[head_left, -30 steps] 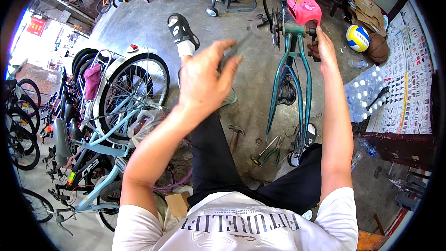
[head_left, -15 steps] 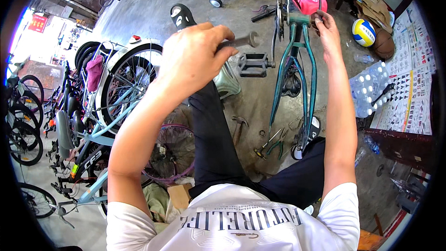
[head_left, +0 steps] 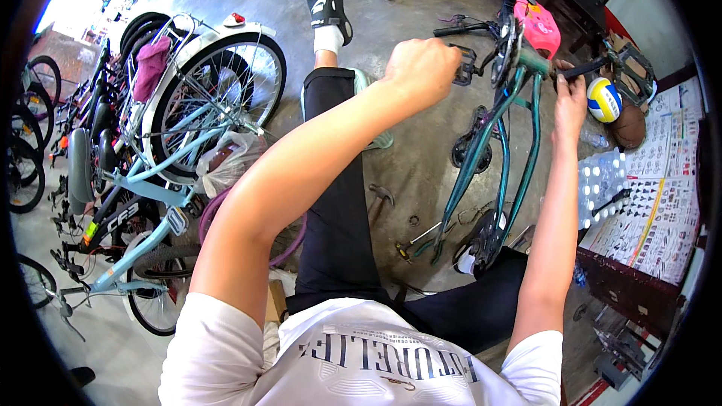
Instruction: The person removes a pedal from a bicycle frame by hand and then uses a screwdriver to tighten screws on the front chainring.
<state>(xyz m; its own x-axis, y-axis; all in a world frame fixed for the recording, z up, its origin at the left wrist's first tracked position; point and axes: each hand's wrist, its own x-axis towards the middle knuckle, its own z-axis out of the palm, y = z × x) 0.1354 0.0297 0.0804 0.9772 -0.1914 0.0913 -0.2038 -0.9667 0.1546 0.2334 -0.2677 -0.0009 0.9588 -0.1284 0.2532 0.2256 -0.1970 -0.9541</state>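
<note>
A green bicycle frame stands tilted in front of me. A chainring sits on the left side of its bottom bracket tube. My left hand is closed in a fist beside a black pedal; its fingertips are hidden, and no wrench shows. At the tube's right end, my right hand closes its fingers on the inner end of a crank arm. That arm points right, with another black pedal at its outer end.
Between my legs on the floor lie a hammer and pliers. A light-blue bicycle and several others crowd the left. On the right are a volleyball, a basketball and packed water bottles.
My left hand has moved right to the pedal; the wrench seen in it earlier is now out of sight. The right crank arm has swung to point right. The view has shifted.
</note>
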